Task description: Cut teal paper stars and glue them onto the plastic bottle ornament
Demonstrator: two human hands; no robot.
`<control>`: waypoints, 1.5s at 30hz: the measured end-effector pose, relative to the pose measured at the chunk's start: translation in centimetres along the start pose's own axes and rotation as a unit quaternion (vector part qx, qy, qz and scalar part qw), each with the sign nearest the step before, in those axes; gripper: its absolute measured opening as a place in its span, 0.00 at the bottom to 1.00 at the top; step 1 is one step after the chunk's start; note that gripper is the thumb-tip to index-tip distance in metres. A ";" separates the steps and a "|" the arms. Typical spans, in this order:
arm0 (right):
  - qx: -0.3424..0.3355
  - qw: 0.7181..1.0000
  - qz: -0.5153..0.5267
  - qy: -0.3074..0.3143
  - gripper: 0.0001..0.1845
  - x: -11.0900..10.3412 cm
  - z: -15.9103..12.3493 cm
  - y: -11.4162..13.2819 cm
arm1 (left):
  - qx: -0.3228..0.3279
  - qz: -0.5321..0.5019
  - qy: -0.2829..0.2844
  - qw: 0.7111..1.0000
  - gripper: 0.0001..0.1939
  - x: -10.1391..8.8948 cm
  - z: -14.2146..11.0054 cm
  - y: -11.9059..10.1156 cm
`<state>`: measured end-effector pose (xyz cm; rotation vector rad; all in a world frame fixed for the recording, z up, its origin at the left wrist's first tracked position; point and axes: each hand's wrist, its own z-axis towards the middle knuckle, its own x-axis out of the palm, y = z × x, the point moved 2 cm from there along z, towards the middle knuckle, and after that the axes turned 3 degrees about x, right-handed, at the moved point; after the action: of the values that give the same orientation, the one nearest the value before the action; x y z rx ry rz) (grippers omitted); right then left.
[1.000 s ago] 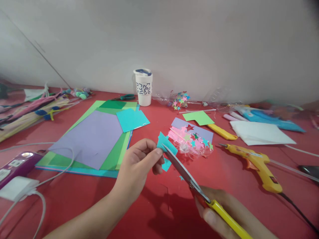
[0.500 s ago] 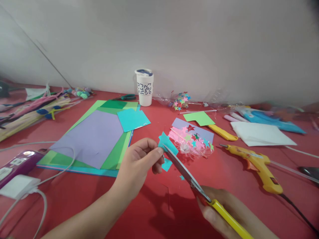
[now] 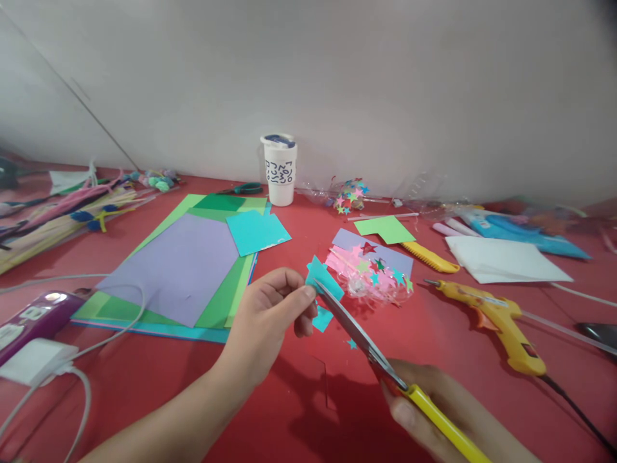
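Between thumb and fingers, my left hand [image 3: 277, 305] pinches a small turquoise paper piece [image 3: 326, 283]. My right hand [image 3: 424, 399] is closed round the yellow handles of a pair of scissors [image 3: 349, 328]. The blades point up and left, their tips lying over the turquoise paper close to my left thumb. Just below the paper is a turquoise scrap [image 3: 322, 319], and a little blue star [image 3: 352, 344] lies on the red table [image 3: 299, 418]. Behind the blades, loose stars [image 3: 373, 270] lie on pink and lilac paper with crumpled clear film.
Stacked coloured sheets [image 3: 178, 270] lie at left, near a purple power strip [image 3: 33, 321] and white cables. A white cup [image 3: 280, 170] stands by the wall. At right are a yellow glue gun [image 3: 501, 321], a yellow cutter [image 3: 431, 257] and white paper [image 3: 506, 258].
Hardly anything differs. The scissors and the turquoise paper stay in almost the same place, and both hands keep their hold.
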<state>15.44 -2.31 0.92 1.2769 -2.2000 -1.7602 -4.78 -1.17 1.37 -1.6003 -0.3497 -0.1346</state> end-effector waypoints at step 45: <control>-0.015 0.999 0.010 -0.048 0.32 0.0 -0.5 -1.1 | -0.011 -0.021 0.042 0.999 0.10 0.0 -0.1 -0.1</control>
<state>16.31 -2.77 0.15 1.1833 -2.2187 -1.8762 -4.78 -1.28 1.48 -1.6038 -0.3174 -0.2376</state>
